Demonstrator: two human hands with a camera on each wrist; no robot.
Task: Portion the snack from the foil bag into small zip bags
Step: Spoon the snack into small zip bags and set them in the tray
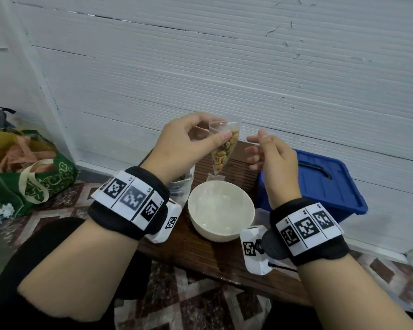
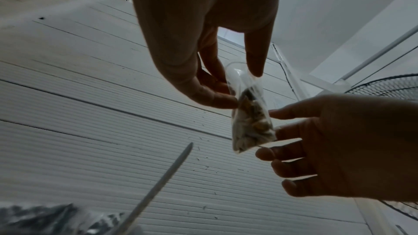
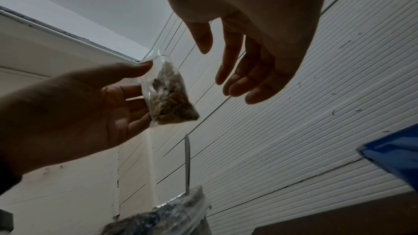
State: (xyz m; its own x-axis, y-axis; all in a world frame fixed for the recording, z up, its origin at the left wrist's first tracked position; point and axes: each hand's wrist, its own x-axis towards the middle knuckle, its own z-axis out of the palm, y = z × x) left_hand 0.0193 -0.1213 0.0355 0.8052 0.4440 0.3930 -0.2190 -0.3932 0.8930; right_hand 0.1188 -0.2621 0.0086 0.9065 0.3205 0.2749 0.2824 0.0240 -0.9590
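Low wooden table (image 1: pixel 224 256) — white bowl (image 1: pixel 221 210), foil bag (image 1: pixel 183 184) on it.

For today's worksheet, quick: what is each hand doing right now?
Left hand: pinching the small zip bag of snack.
Right hand: open, holding nothing.

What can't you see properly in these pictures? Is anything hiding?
- Foil bag: in the head view the left hand and its wristband hide most of it; both wrist views cut it off at the bottom edge.
- Zip bag: whether its top is sealed cannot be told; the fingers cover it in the head view, and the wrist views are too dim.
- Bowl: the glare hides whether anything lies inside.
- Right hand: empty, beside the bag.
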